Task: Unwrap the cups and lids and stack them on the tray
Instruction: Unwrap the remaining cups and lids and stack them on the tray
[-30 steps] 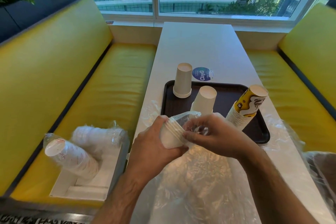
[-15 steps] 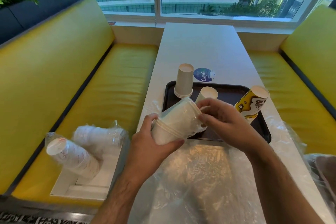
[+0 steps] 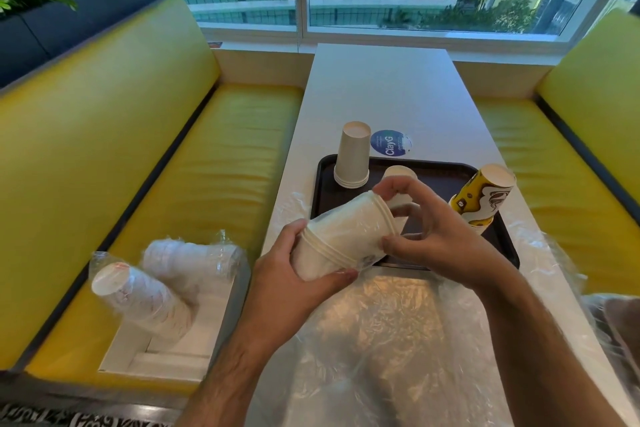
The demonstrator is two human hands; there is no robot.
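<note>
A short stack of white cups in clear plastic wrap (image 3: 343,236) lies on its side between my hands, just above the near edge of the dark tray (image 3: 446,172). My left hand (image 3: 294,284) grips the stack's lower end. My right hand (image 3: 433,236) pinches the wrap at the stack's upper end. On the tray stand an upside-down stack of plain cups (image 3: 351,156), a smaller white cup stack (image 3: 400,173) partly hidden by my right hand, and a leaning stack of yellow printed cups (image 3: 483,196).
Loose clear plastic wrap (image 3: 381,340) covers the near part of the white table (image 3: 381,90). Two wrapped sleeves of cups (image 3: 149,295) lie in a white box (image 3: 166,354) on the yellow bench at left. A blue round sticker (image 3: 390,143) sits behind the tray.
The wrapped stack has turned and risen toward the tray, lying more on its side. My right hand moved up to the stack's far end.
</note>
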